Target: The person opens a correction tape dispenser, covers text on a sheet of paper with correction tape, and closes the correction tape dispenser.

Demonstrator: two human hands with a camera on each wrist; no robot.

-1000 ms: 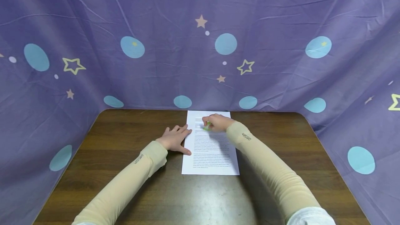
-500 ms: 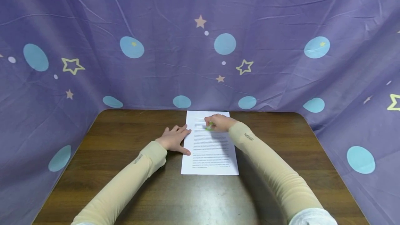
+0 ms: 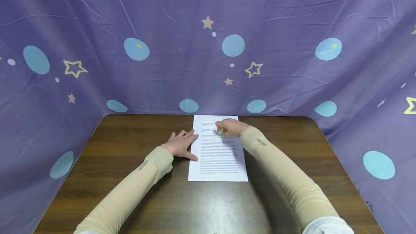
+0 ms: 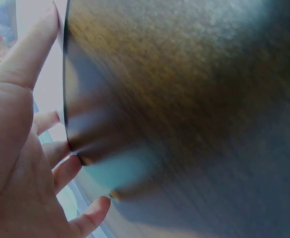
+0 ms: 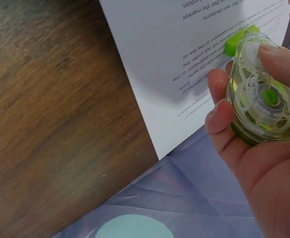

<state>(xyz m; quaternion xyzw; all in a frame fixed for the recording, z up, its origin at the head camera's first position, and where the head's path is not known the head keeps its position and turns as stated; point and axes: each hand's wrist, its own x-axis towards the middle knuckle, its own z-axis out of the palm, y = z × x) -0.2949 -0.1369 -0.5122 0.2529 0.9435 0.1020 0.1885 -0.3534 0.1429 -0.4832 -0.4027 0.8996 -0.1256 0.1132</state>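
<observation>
Right fingers (image 5: pixel 219 116) curled round clear tape dispenser (image 5: pixel 249 111), reel (image 5: pixel 270 97) inside; left fingers (image 4: pixel 68 173) spread, touching paper (image 3: pixel 219 154).

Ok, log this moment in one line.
left hand: across left edge of printed sheet | right hand: grips green tape dispenser over sheet | sheet: flat on table

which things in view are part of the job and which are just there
Part of the job:
printed sheet
tape dispenser, in the right hand
left hand, at the sheet's left edge

Just surroundings:
wooden table
purple patterned curtain
</observation>
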